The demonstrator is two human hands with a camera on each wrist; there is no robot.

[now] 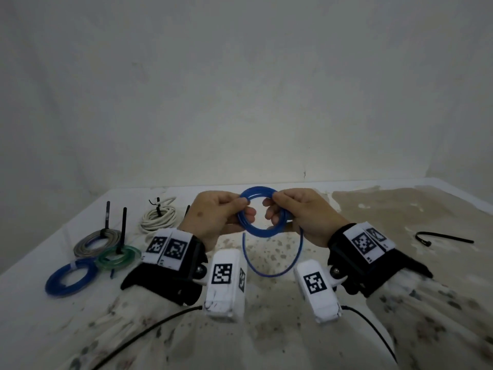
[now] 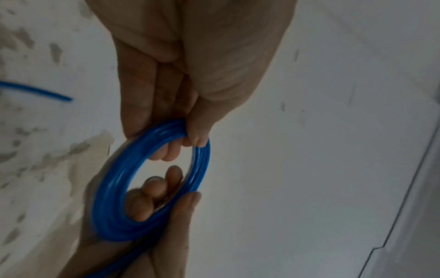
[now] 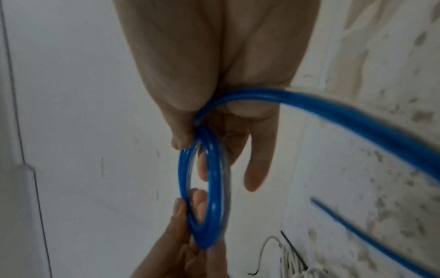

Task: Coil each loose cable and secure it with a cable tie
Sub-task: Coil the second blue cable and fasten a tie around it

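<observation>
Your left hand point(image 1: 213, 214) pinches the left side of the blue coil point(image 1: 262, 212), thumb on top and fingers curled under through the ring; your right hand point(image 1: 301, 214) pinches the right side the same way. You hold the coil in the air, above the middle of the table point(image 1: 386, 209). From your right grip a loose tail point(image 1: 277, 271) hangs in a wide loop below the coil, and it is not yet wound in.

The turns are only held by your two pinches. If you ease either thumb to feed the tail round, the springy turns could fan out and the ring could come apart. The hanging loop could also snag on your wrist cameras point(image 1: 226, 284).

The spare tie point(image 1: 444, 237) lies near the right edge, well apart from both hands. Reaching for it leaves one hand on the coil, which is when the turns would most likely slip. Finished coils point(image 1: 106, 249) sit toward the left edge.
</observation>
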